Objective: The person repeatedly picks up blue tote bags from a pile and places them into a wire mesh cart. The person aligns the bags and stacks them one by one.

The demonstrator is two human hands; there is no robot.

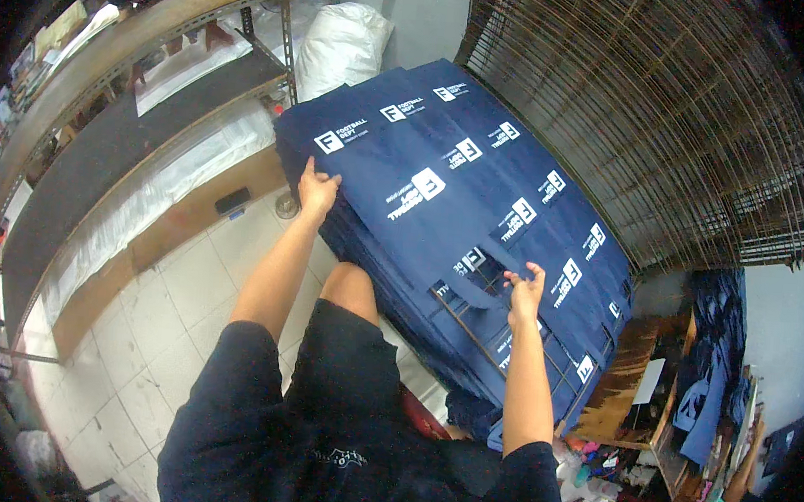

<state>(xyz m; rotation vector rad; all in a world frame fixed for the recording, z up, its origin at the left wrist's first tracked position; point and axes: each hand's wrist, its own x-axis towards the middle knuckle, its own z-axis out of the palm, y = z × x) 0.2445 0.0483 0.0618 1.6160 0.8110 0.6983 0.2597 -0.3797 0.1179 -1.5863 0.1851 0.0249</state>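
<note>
A broad stack of navy fabric panels (pixel 378 185) with white printed logos lies in overlapping rows before me. My left hand (pixel 316 192) is at the stack's left edge, index finger stretched over the fabric and thumb apart. Over the near right part, my right hand (pixel 524 295) is raised with its fingers bent and apart. Next to its fingertips curls a loose navy fabric strip (pixel 475 295); I cannot tell whether they touch it. Below that strip, thin dark bars (pixel 475 334) of a rack show across the printed pieces.
Tall stacked wire racks (pixel 650 110) stand along the far right. To the left runs a long shelf unit (pixel 201 82) with a dark top, beside a tiled floor (pixel 178 293). A white sack (pixel 342 49) sits behind the stack. A wooden shelf (pixel 629 375) with cluttered items is at right.
</note>
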